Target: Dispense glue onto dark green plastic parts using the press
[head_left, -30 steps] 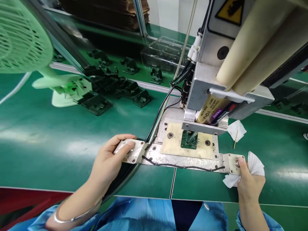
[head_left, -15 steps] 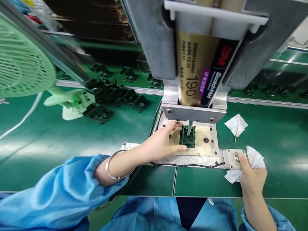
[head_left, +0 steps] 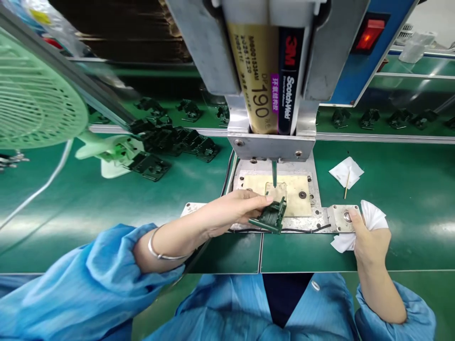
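My left hand (head_left: 232,208) is pinching a dark frame-like plastic part (head_left: 272,217) by its upper edge, tilted in front of the cream fixture plate (head_left: 297,184). A thin nozzle (head_left: 274,174) points down above the plate's square recess, below an adhesive cartridge (head_left: 263,85) labelled Scotch-Weld 190. At the right end of the metal base, my right hand (head_left: 372,244) has its thumb at the round button (head_left: 347,216) of a small metal block (head_left: 337,219). Folded white tissue (head_left: 374,216) is held in that hand, sticking out on both sides; its curled fingers are partly hidden.
A green fan (head_left: 39,94) stands at the left, beside a cluster of dark parts (head_left: 170,138). More parts (head_left: 369,118) line the back ledge. Right of the fixture lies a white packet (head_left: 345,170) with a small stick (head_left: 347,185). A red switch (head_left: 370,34) glows on a blue box.
My left hand has lifted the plastic part out of the fixture recess and brought it towards me, tilting it. My right hand stays at the button block. The camera view has shifted.
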{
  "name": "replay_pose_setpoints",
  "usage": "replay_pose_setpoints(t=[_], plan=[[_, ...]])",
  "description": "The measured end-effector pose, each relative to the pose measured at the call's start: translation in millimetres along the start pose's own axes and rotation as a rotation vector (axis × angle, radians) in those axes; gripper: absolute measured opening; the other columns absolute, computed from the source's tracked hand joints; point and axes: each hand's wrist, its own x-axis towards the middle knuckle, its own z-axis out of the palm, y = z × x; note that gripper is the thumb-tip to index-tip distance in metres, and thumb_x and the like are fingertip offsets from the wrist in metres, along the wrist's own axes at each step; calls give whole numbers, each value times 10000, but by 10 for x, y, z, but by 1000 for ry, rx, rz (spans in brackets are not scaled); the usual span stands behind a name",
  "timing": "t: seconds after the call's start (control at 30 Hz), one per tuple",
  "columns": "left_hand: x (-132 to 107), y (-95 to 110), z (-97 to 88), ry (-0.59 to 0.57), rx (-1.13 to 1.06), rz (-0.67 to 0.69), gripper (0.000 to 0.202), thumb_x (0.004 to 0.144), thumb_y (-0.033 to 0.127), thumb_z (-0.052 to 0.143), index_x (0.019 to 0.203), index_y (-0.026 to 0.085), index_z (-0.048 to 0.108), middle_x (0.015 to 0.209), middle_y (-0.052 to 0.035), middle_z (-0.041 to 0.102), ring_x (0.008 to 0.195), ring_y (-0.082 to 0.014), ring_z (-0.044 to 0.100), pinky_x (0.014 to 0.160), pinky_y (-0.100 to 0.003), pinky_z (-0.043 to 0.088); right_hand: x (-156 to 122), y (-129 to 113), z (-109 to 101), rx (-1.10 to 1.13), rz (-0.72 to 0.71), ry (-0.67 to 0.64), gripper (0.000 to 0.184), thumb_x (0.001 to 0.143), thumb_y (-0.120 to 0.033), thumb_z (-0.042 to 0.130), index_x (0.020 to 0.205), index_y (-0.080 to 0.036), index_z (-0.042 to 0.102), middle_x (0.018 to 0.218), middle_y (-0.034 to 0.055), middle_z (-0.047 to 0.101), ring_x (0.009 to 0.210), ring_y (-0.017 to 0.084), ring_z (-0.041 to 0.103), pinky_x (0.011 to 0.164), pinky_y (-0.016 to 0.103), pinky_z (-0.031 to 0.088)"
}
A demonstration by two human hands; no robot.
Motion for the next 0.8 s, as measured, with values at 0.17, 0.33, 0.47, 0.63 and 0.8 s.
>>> replay_pose_setpoints(t=[0.17,0.33,0.47,0.63,0.8], plan=[[-350,-338,174,104,-97,-11,565,648,586,837,1011,191,659,1039,-96,687,976,-257,650,673,-297,524,-79,82,-148,-165,-189,132,405,663,-516,862,725,-163,673,638,42,633,567,214,616,524,334,537],[-687,-791,391,206,-48,639,569,716,200,851,1221,279,602,1209,-97,637,1127,-256,646,838,-323,598,-543,82,-467,-471,-968,63,208,813,-324,792,748,-167,671,633,48,644,513,195,616,505,301,502],[-777,-837,486,144,-21,973,687,697,100,855,1306,276,587,1212,-102,626,1145,-249,647,921,-314,600,-993,-230,-458,-254,-1181,-509,153,826,-171,742,813,-202,593,645,-10,587,498,147,553,466,266,444],[-799,-700,520,81,70,1159,765,677,130,891,1359,208,553,1204,-128,661,1142,-260,649,1030,-387,562,-1247,-527,-216,-137,-1167,-883,253,972,-191,492,721,-225,473,557,-43,439,442,123,388,459,290,293],[-854,-645,519,125,133,1196,737,692,155,886,1345,236,554,1152,-113,684,1086,-259,677,976,-396,593,-1259,-566,-140,-250,-1296,-916,254,971,-169,429,766,-206,575,608,0,520,514,158,499,513,294,344]])
